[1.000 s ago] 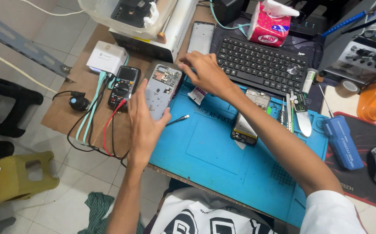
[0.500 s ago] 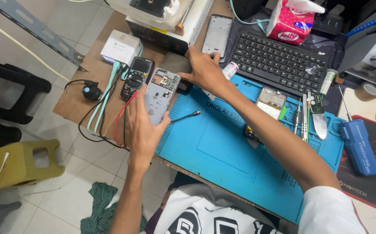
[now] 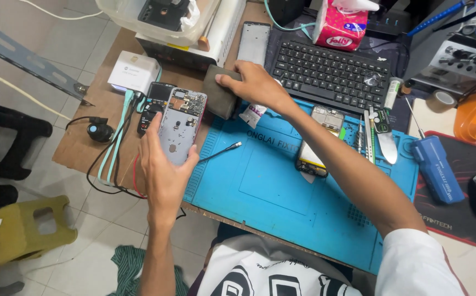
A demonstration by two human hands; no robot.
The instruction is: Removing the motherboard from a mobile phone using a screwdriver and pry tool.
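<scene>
Right hand (image 3: 254, 83) now on dark grey block (image 3: 220, 98), shifted from spot beside keyboard; block pulled toward mat edge.
Left hand (image 3: 164, 167): fingers wrapped round opened phone (image 3: 182, 126), held upright above mat's left edge, circuit side up.
Blue mat (image 3: 271, 192): loose cable (image 3: 221, 151), second phone (image 3: 317, 142), tools.
Right hand: fingers curled over block top, gripping it, at mat's far-left corner.
Keyboard (image 3: 331, 68) beyond; tissue pack (image 3: 339, 27) behind.

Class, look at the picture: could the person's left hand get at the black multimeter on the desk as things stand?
Probably not freely: the left hand is holding an opened phone, which lies over part of the black multimeter just beyond it.
</scene>
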